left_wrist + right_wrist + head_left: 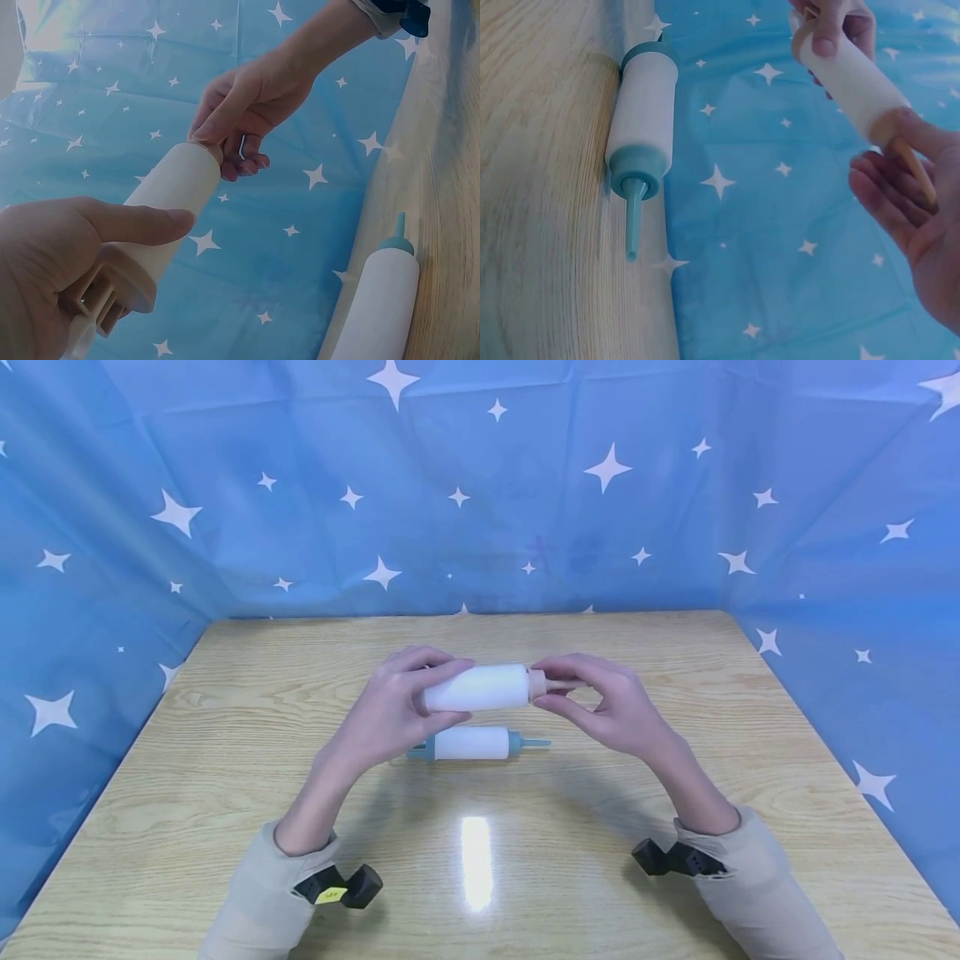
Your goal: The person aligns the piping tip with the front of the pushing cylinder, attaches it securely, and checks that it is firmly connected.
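A large syringe [480, 687] with a white barrel and beige end pieces is held level above the table, its nozzle to the right. My left hand [397, 702] grips its rear, thumb along the barrel and fingers round the beige rear piece [129, 279]. At the other end, the thumb and fingers of my right hand [618, 703] pinch the beige front cap [886, 129]. The thin beige nozzle [917, 172] runs along the right palm. A similar syringe [471, 743] with teal ends lies on the table just nearer to me, its rear partly behind my left hand.
The wooden table [562, 877] reflects a bright strip of light near its front. A blue curtain [480, 527] with white stars hangs behind it and at both sides. Black wrist cameras are strapped over both sleeves.
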### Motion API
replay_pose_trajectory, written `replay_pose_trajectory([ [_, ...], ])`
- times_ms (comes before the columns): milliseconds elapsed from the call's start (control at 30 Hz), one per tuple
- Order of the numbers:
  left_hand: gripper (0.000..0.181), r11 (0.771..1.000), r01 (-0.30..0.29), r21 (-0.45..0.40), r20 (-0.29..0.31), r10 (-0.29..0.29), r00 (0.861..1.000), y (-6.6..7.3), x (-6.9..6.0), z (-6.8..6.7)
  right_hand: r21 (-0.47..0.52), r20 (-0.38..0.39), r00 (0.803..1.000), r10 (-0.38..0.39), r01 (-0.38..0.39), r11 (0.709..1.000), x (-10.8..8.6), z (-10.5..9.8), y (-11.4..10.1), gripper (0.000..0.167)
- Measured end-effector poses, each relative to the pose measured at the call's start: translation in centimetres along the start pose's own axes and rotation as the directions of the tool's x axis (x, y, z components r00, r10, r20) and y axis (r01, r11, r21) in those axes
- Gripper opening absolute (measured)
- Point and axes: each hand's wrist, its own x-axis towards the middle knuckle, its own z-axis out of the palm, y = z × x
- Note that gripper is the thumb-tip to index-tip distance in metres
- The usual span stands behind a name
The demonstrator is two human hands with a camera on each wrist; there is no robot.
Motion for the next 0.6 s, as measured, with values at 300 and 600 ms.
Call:
replay_pose_trajectory([
  [300,0.053,1.0,-0.001,0.006,0.002,0.0,1.0,0.13,0.01,0.1,-0.044,0.004,1.0,-0.012,0.012,0.999,-0.08,0.0,0.04,0.037],
  [600,0.05,1.0,-0.006,0.006,0.004,0.006,1.0,0.07,-0.01,0.31,-0.065,0.012,1.0,0.002,-0.001,0.998,-0.28,0.01,0.14,0.027],
])
